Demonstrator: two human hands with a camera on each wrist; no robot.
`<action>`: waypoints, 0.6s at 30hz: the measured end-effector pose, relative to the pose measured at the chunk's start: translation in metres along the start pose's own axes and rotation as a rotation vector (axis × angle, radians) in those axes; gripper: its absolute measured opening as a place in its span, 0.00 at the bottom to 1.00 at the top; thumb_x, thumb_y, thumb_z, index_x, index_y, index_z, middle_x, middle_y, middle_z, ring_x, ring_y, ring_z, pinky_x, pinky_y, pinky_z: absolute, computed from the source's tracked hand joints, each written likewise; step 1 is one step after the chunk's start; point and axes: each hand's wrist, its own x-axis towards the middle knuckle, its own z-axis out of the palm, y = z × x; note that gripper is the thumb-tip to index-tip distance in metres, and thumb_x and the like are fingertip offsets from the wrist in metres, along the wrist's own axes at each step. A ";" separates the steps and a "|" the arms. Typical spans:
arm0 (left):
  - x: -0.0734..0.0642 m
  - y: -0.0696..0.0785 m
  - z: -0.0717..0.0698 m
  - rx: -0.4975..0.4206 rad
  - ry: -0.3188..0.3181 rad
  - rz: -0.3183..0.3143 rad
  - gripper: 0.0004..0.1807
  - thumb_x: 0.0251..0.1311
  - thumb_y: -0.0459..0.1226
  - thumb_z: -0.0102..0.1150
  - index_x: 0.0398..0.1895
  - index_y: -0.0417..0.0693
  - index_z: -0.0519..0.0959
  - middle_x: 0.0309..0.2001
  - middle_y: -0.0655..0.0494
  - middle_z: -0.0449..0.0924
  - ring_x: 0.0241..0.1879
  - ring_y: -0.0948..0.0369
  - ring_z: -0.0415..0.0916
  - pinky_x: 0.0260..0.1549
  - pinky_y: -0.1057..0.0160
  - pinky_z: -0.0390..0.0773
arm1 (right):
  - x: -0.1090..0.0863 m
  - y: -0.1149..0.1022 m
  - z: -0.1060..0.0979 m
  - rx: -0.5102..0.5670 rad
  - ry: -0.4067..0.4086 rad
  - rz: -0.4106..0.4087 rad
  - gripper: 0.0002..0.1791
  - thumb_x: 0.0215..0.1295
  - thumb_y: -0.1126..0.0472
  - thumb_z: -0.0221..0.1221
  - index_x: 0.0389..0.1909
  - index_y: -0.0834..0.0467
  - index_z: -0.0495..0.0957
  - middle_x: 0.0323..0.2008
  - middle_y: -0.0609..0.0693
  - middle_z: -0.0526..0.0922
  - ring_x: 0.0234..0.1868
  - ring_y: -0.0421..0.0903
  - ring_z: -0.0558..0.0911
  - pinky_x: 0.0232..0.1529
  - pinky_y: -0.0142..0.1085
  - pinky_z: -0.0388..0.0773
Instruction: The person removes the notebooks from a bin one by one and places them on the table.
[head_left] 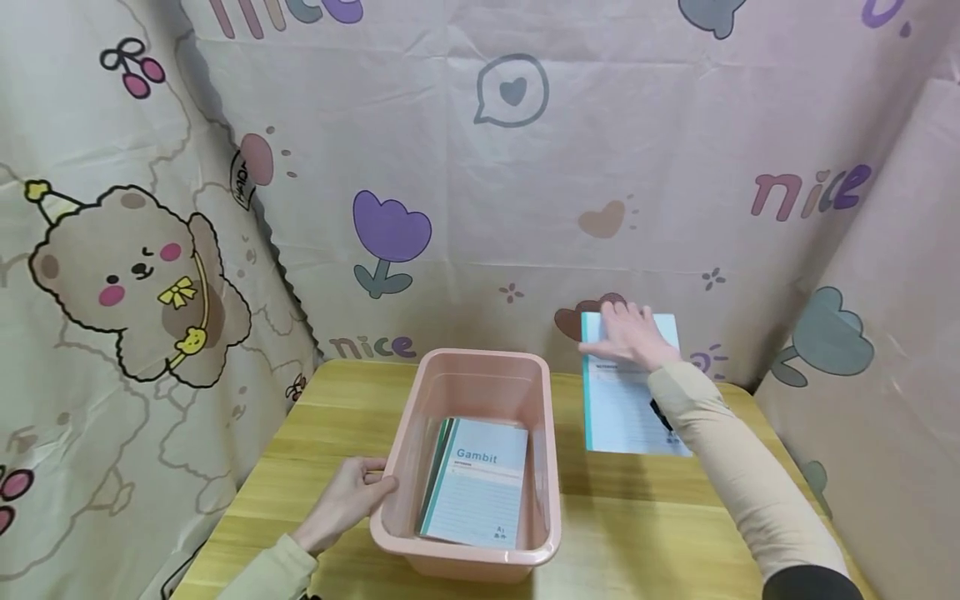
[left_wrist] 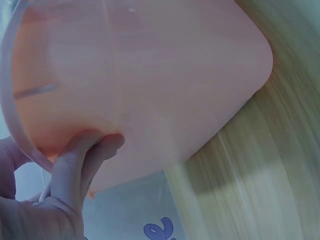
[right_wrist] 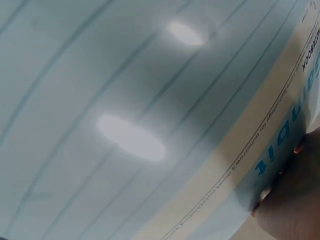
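My left hand [head_left: 348,496] grips the left rim of a pink plastic bin [head_left: 468,568], thumb on top; in the left wrist view its fingers press on the bin's wall [left_wrist: 175,90]. Inside the bin lies a pale blue "Gambit" notebook [head_left: 483,500], with dark and green edges of others showing beneath. To the right of the bin, my right hand [head_left: 633,337] holds another pale blue notebook [head_left: 618,421] by its upper part, thumb at the teal spine. This notebook is raised over the table's back edge, and its lined cover [right_wrist: 125,100] fills the right wrist view.
The bin stands on a yellow wood-grain table [head_left: 637,542]. A printed curtain [head_left: 465,167] with bears, flowers and "nice" lettering hangs behind the table and along both sides. A shadow falls on the table below the raised notebook.
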 end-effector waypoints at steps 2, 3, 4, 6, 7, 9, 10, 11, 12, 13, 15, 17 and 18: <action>0.001 0.000 0.001 0.001 -0.007 0.002 0.29 0.63 0.30 0.51 0.61 0.12 0.65 0.47 0.23 0.82 0.44 0.42 0.87 0.36 0.56 0.90 | -0.007 0.013 0.019 0.007 0.005 0.019 0.41 0.54 0.32 0.62 0.49 0.66 0.69 0.48 0.67 0.78 0.53 0.65 0.75 0.52 0.57 0.66; 0.001 -0.001 0.001 0.002 -0.009 0.002 0.29 0.63 0.30 0.51 0.61 0.12 0.65 0.47 0.23 0.82 0.44 0.42 0.87 0.36 0.57 0.90 | -0.011 0.018 0.030 0.009 0.009 0.023 0.40 0.53 0.32 0.62 0.47 0.66 0.69 0.46 0.67 0.78 0.50 0.65 0.75 0.51 0.56 0.65; 0.001 0.000 0.001 0.008 -0.009 0.008 0.29 0.63 0.30 0.51 0.61 0.12 0.65 0.47 0.23 0.82 0.44 0.43 0.87 0.36 0.57 0.90 | -0.013 0.021 0.040 0.011 0.017 0.022 0.40 0.52 0.32 0.62 0.45 0.65 0.69 0.43 0.66 0.78 0.48 0.64 0.75 0.49 0.55 0.65; 0.001 0.000 0.000 0.012 -0.004 0.009 0.29 0.63 0.30 0.51 0.61 0.12 0.65 0.47 0.23 0.82 0.44 0.43 0.87 0.35 0.57 0.90 | -0.018 0.024 0.063 0.015 0.033 0.020 0.40 0.51 0.32 0.63 0.45 0.65 0.69 0.41 0.65 0.78 0.47 0.63 0.75 0.47 0.54 0.65; 0.001 0.000 -0.001 0.015 -0.003 0.012 0.29 0.62 0.30 0.52 0.61 0.12 0.65 0.47 0.23 0.82 0.43 0.43 0.87 0.35 0.57 0.90 | -0.020 0.026 0.074 0.020 0.039 0.020 0.40 0.50 0.32 0.63 0.44 0.65 0.70 0.40 0.64 0.77 0.46 0.63 0.75 0.46 0.53 0.64; 0.000 -0.001 -0.001 0.018 -0.006 0.016 0.28 0.62 0.30 0.52 0.60 0.12 0.66 0.47 0.23 0.82 0.43 0.42 0.87 0.36 0.57 0.90 | -0.023 0.028 0.096 0.023 0.046 0.017 0.40 0.49 0.33 0.64 0.44 0.65 0.70 0.38 0.63 0.77 0.44 0.62 0.75 0.45 0.52 0.64; 0.000 -0.001 -0.001 0.021 -0.010 0.022 0.28 0.63 0.30 0.51 0.60 0.12 0.65 0.47 0.23 0.82 0.43 0.42 0.87 0.36 0.57 0.90 | -0.024 0.028 0.106 0.025 0.051 0.019 0.40 0.48 0.33 0.64 0.43 0.65 0.71 0.38 0.63 0.77 0.44 0.62 0.75 0.45 0.52 0.64; 0.000 -0.001 -0.001 0.016 -0.012 0.021 0.28 0.63 0.30 0.52 0.60 0.12 0.66 0.47 0.23 0.82 0.43 0.42 0.87 0.36 0.57 0.90 | -0.025 0.029 0.116 0.024 0.051 0.022 0.40 0.48 0.33 0.65 0.43 0.65 0.71 0.38 0.62 0.77 0.43 0.61 0.74 0.44 0.51 0.64; 0.000 -0.001 -0.001 0.015 -0.014 0.023 0.28 0.63 0.30 0.52 0.60 0.12 0.65 0.47 0.22 0.82 0.43 0.41 0.87 0.36 0.57 0.90 | -0.026 0.030 0.125 0.024 0.050 0.026 0.39 0.48 0.33 0.65 0.42 0.65 0.71 0.37 0.62 0.76 0.43 0.61 0.74 0.44 0.51 0.64; -0.001 -0.001 -0.001 0.015 -0.015 0.026 0.28 0.63 0.30 0.52 0.61 0.12 0.65 0.47 0.22 0.82 0.43 0.41 0.87 0.36 0.57 0.90 | -0.027 0.030 0.132 0.026 0.050 0.029 0.39 0.48 0.34 0.66 0.42 0.65 0.71 0.37 0.61 0.76 0.43 0.61 0.74 0.44 0.51 0.64; -0.001 -0.002 -0.001 0.010 -0.021 0.032 0.28 0.63 0.30 0.52 0.61 0.12 0.65 0.47 0.22 0.81 0.43 0.41 0.87 0.36 0.56 0.90 | -0.028 0.031 0.145 0.028 0.049 0.036 0.38 0.48 0.35 0.67 0.42 0.65 0.71 0.37 0.61 0.76 0.42 0.61 0.74 0.43 0.50 0.64; -0.001 -0.001 -0.001 0.004 -0.022 0.032 0.28 0.63 0.30 0.52 0.61 0.13 0.65 0.48 0.22 0.81 0.44 0.41 0.87 0.36 0.56 0.90 | -0.028 0.032 0.155 0.024 0.053 0.040 0.38 0.48 0.35 0.67 0.42 0.65 0.71 0.37 0.61 0.76 0.42 0.60 0.74 0.42 0.50 0.64; -0.001 -0.001 -0.001 0.003 -0.022 0.034 0.28 0.63 0.30 0.52 0.61 0.13 0.65 0.48 0.22 0.81 0.43 0.41 0.87 0.36 0.56 0.90 | -0.029 0.033 0.158 0.025 0.056 0.041 0.37 0.48 0.35 0.67 0.41 0.65 0.71 0.37 0.61 0.76 0.41 0.60 0.73 0.42 0.49 0.63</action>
